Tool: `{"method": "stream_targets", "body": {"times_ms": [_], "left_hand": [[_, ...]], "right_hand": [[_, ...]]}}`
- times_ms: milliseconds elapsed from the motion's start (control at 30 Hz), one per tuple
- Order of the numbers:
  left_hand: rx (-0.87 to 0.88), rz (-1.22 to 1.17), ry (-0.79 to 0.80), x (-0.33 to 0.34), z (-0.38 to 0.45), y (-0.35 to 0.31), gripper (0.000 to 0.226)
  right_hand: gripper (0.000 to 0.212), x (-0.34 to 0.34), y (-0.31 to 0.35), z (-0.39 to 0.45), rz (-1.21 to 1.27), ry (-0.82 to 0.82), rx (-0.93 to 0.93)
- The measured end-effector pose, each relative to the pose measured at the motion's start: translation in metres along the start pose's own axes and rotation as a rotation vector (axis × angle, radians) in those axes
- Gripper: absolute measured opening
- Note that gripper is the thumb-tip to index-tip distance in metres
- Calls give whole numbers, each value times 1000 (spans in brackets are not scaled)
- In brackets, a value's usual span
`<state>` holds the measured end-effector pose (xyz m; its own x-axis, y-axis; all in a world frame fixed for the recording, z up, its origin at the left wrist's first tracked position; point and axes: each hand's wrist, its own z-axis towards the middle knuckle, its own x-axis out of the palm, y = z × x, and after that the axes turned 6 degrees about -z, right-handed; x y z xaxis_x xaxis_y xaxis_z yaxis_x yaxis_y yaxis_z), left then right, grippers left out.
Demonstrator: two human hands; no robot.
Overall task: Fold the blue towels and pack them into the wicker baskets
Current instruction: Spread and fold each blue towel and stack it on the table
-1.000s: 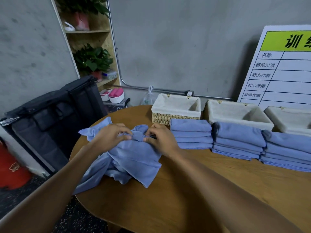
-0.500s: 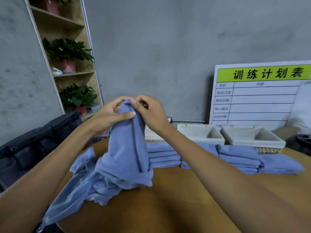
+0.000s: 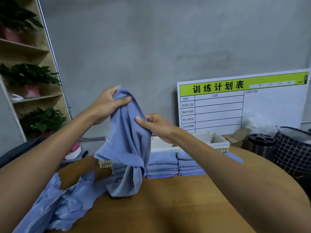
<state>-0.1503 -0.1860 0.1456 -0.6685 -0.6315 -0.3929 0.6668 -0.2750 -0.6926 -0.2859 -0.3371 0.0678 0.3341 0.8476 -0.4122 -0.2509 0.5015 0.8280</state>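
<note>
2 hands — left hand [image 3: 107, 105], right hand [image 3: 157, 126] — both pinching 1 limp, soft blue towel [image 3: 127, 148].

right hand [image 3: 158, 126] slid down the lifted blue towel [image 3: 127, 140], hem now hanging free.

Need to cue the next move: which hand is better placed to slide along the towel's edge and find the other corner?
Right, probably. The left hand pinches the lifted towel at its top, anchoring it. The right hand grips lower on the side edge, so it could run down toward the hanging end.
</note>
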Motion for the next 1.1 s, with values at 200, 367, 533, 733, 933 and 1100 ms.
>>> {"method": "stream_targets", "body": {"times_ms": [200, 367, 533, 733, 933, 1100], "left_hand": [[116, 365, -120, -3, 32, -2, 55], [152, 919, -85, -18, 31, 1, 69], [73, 882, -68, -23, 17, 37, 70], [47, 750, -79, -25, 1, 59, 67], [81, 727, -70, -24, 3, 60, 61], [65, 803, -168, -41, 11, 55, 61]], "right_hand": [[31, -44, -4, -28, 98, -62, 105], [38, -71, -34, -57, -19, -132, 219], [59, -86, -59, -78, -102, -64, 253], [36, -97, -65, -101, -230, 84, 296], [50, -103, -75, -97, -149, -170, 289], [54, -94, -91, -105, -101, -68, 366]]}}
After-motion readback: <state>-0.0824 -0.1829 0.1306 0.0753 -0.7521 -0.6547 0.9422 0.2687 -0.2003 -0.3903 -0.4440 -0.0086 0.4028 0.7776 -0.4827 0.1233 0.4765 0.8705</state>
